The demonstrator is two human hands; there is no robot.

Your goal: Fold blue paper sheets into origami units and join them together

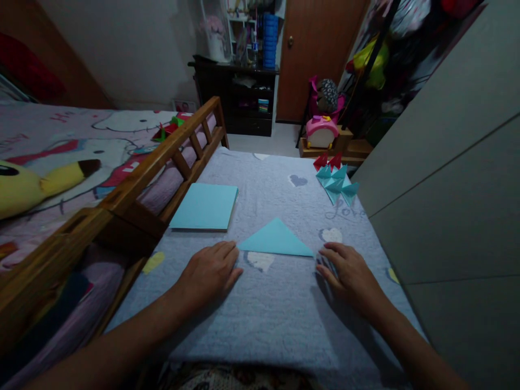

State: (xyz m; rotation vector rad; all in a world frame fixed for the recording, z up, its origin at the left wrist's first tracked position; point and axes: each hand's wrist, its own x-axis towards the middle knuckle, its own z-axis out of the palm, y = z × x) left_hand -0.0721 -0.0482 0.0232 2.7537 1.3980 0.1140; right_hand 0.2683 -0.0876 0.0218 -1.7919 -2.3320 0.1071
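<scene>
A light-blue sheet of paper folded into a triangle (277,238) lies flat on the cloth, its long edge facing me and its peak pointing away. My left hand (215,268) rests at the triangle's left corner, fingers stretched flat and fingertips touching or very near it. Just off the right corner is my right hand (345,271), its fingers loosely spread with nothing between them. Beyond my left hand sits a neat stack of square light-blue paper (205,207). Folded blue paper shapes (336,181) with pointed tips stand toward the far right, and red folded ones (327,161) are behind them.
The table's pale cloth (276,314) has a heart print. A wooden bed rail (162,154) runs along the left side, with a yellow plush toy (36,187) on the bed beyond. A pale cabinet (455,179) borders the right. A pink toy (322,132) stands past the far edge.
</scene>
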